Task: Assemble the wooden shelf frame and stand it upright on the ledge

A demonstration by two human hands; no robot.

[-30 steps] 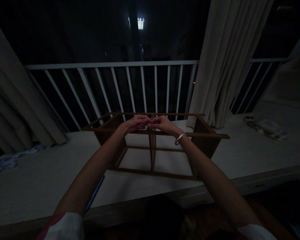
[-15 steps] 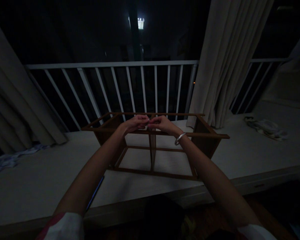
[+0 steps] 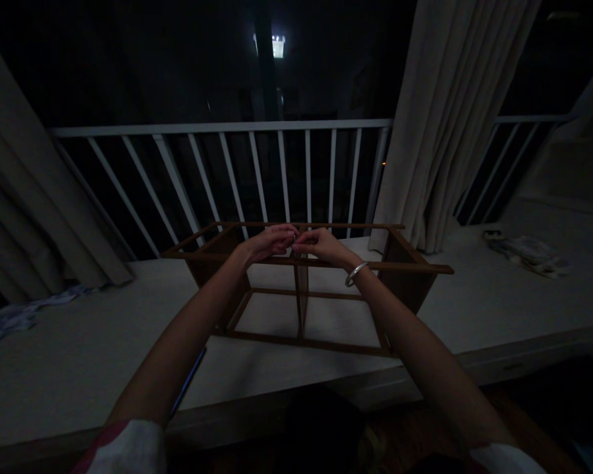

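Curtains (image 3: pixel 429 125): hung in long, soft folds of pale cloth.
Window (image 3: pixel 326 79): looked black and glassy, with one white light (image 3: pixel 277 46) showing in it.
Railing (image 3: pixel 237 125): ran straight across in white, with slim bars below.
Rack (image 3: pixel 302 296): rested in brown wood, with narrow rails, open sides and a board across the middle.
Bracelet (image 3: pixel 356 273): circled the right wrist, smooth, round and silvery.
Ledge (image 3: pixel 103 349): spread wide, pale and flat beneath the rack, with crumpled cloth (image 3: pixel 7 319) at far left.
Room: was dim throughout.
Left hand (image 3: pixel 271 242): reached over the near rail, fingers bent, tips narrow and closed on a small piece (image 3: pixel 293 241).
Right hand (image 3: pixel 321 245): faced the left, thumb and forefinger drawn narrow; could not tell if also gripping.
Small piece: sat between both sets of fingertips, above the middle board, too dim to identify.
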